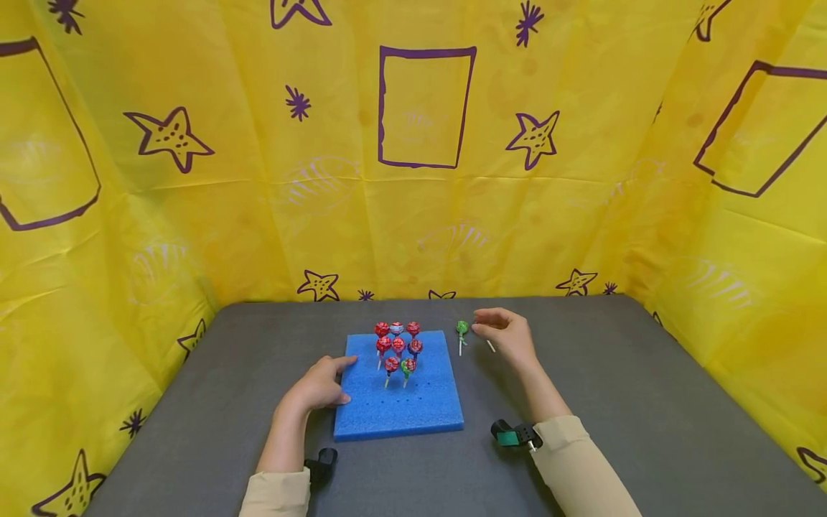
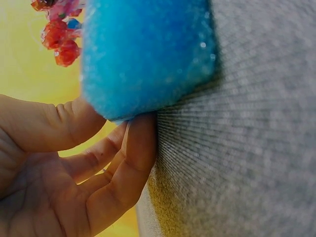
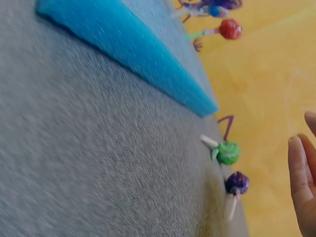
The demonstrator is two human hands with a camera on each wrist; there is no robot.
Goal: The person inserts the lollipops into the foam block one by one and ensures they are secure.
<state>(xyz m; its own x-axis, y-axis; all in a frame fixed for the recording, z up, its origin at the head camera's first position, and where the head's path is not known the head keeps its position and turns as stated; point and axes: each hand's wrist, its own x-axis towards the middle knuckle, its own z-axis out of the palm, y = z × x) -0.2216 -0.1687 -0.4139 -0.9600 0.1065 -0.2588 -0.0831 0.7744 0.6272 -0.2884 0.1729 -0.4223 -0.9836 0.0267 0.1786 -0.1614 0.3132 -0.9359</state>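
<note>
My left hand (image 1: 315, 388) grips the left edge of a blue foam block (image 1: 420, 420), thumb and fingers against its side in the left wrist view. Several wrapped lollipops, mostly red (image 1: 382, 329), stand upright in the block, one with a green wrapper (image 1: 408, 366) in the front row. Off the block's right side, my right hand (image 1: 507, 337) hovers with nothing in its fingers. Beneath it lies a purple lollipop (image 3: 237, 182), its head mostly hidden by the hand in the head view. Left of that hand, a green lollipop (image 1: 461, 327) lies on the table.
Small holes (image 1: 394, 401) dot the front part of the foam. The dark grey table (image 1: 581, 373) is enclosed at the back and sides by a yellow patterned cloth (image 1: 413, 237). Dark straps with devices (image 1: 517, 434) sit at the wrists.
</note>
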